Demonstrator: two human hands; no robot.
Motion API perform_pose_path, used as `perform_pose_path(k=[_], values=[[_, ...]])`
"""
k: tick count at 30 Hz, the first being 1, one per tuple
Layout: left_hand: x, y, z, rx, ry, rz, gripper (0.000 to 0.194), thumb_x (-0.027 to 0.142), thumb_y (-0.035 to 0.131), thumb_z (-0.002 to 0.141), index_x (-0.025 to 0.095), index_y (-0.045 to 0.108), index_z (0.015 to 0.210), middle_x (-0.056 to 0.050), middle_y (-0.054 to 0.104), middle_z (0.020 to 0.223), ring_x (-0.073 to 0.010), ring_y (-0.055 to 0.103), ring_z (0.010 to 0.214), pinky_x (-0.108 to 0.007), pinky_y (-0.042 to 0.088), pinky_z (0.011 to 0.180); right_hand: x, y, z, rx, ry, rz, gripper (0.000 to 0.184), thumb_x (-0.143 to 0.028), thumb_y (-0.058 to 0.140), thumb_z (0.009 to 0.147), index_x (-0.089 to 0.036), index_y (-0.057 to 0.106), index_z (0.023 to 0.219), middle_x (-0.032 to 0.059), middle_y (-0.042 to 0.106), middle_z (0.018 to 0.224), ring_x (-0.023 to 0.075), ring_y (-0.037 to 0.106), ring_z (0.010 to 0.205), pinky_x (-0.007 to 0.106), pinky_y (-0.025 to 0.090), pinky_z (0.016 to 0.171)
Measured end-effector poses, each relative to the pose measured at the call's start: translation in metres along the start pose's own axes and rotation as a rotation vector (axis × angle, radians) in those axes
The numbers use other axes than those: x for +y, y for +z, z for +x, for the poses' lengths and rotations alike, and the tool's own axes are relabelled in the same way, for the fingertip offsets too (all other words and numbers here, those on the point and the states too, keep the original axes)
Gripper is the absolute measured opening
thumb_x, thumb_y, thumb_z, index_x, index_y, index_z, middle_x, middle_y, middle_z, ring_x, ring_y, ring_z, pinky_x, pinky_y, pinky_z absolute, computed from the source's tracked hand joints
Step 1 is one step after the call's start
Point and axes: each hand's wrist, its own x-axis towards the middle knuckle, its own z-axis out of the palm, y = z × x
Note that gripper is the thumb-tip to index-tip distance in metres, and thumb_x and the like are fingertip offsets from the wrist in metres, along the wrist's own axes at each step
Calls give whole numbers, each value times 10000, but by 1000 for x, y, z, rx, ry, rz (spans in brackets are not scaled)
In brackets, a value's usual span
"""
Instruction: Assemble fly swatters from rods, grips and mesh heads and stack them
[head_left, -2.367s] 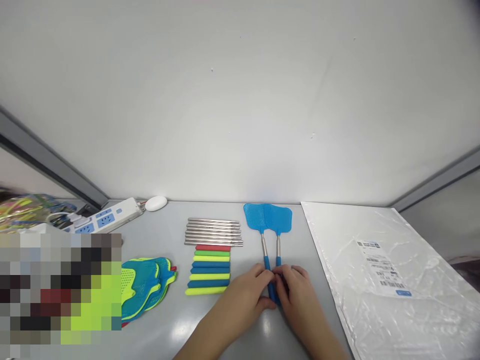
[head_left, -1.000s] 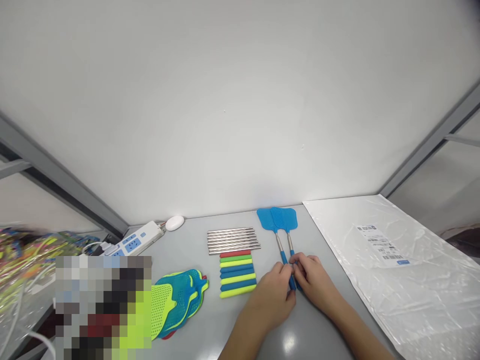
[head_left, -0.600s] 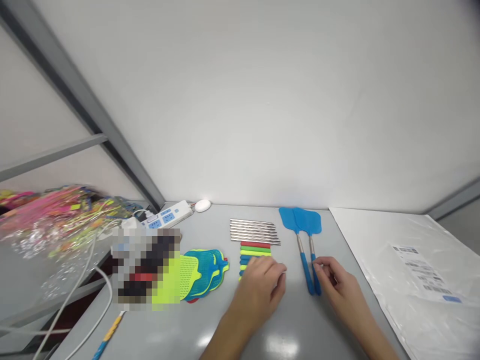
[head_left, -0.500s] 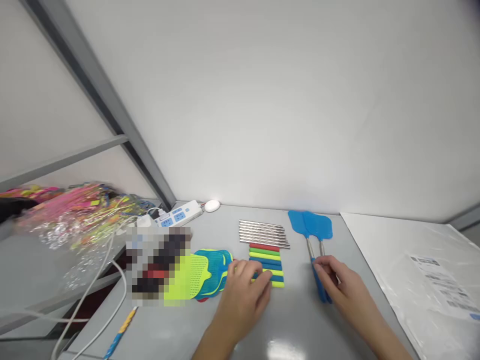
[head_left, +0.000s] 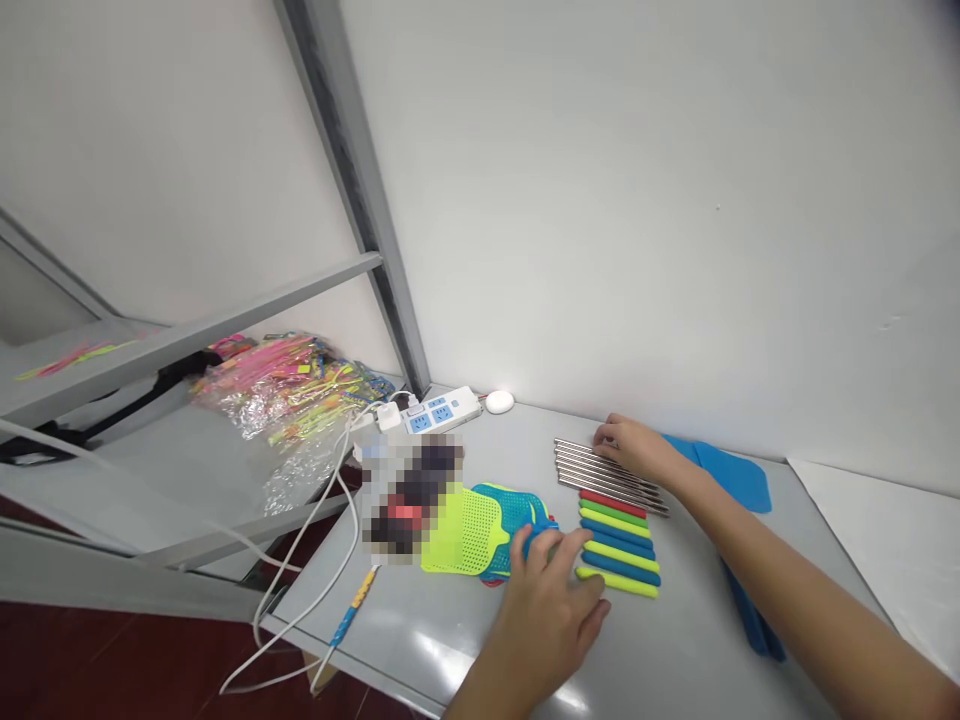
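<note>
Currently, the metal rods (head_left: 592,465) lie side by side on the gray table (head_left: 675,660), their long axes slanting from the far left to the near right. The right hand (head_left: 630,448) is over their far left part, fingers curled; whether it has hold of a rod cannot be told. Just nearer, the colored tubes (head_left: 619,552) form a row with a similar slant, the red one closest to the rods. Left of the tubes, overlapping swatter heads (head_left: 480,530) lie flat, necks pointing right toward the tubes. The left hand (head_left: 551,600) is over those necks and beside the nearest yellow tube, fingers bent and spread apart; any grip is unclear. Beyond the right forearm, blue swatters (head_left: 739,475) lie partly hidden, near a white bag (head_left: 877,550). A power strip (head_left: 444,410) sits at the back left.
</note>
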Motion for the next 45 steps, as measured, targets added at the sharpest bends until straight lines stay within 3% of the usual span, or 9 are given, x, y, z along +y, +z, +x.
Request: perform_pose_path(k=[5,10,15,19,23,26,36,41,45], values=[[-1,5,-3,47,78,18,209,416,518,939,262,659,939,-10,516,1375,-253,425,1156,-503,230,1055,9,1,12,-49,-62,4,77,-219,615,843,-189,684,825,76,637,916,189,605,816,279,436,740],[-2,22,-2,157,176,113,176,400,630,885,227,628,856,-22,548,1317,-249,463,1133,-499,245,1016,2,-18,-5,50,10,-15,147,-248,478,930,-171,602,949,90,661,892,212,599,783,310,438,687],[-1,26,-4,228,193,-9,88,290,553,944,214,585,915,-29,655,1078,-193,552,972,-401,336,921,-28,-57,-105,304,149,95,209,-376,411,985,-230,509,1098,43,664,909,186,615,753,293,459,641],[4,18,-12,143,78,-267,161,220,387,985,195,545,978,-26,616,831,-175,532,749,-305,385,698,-54,-73,-200,178,125,160,169,-367,455,975,-267,539,1082,19,647,870,158,595,677,264,442,554],[22,12,-27,184,-117,-543,216,264,319,1000,209,527,1007,-25,569,840,-172,519,737,-279,399,673,-69,-72,-255,105,-27,108,173,-268,465,979,-268,541,1135,21,636,901,154,604,744,273,449,636],[40,7,-40,201,-258,-684,211,305,324,1006,219,517,997,11,515,759,-146,462,632,-253,371,597,-76,-68,-271,133,-96,73,196,-220,473,976,-257,545,1154,23,626,882,152,589,742,281,436,654],[57,-9,-78,281,-217,-548,185,276,345,1002,218,492,908,22,496,767,-134,470,675,-252,369,651,-85,-57,-297,277,-210,22,164,-223,522,956,-235,610,1094,45,656,922,165,590,791,297,427,706],[74,-17,-94,330,-115,-396,148,226,362,987,214,488,910,29,493,729,-128,463,632,-250,359,624,-102,-66,-319,315,-275,-35,148,-211,517,961,-227,633,1051,36,658,863,156,561,728,305,381,680],[105,-21,-104,258,124,-237,123,197,395,964,209,507,914,4,549,766,-147,499,699,-269,368,677,-126,-71,-340,317,-358,-125,158,-155,478,975,-211,625,976,16,659,827,136,534,687,309,332,666]])
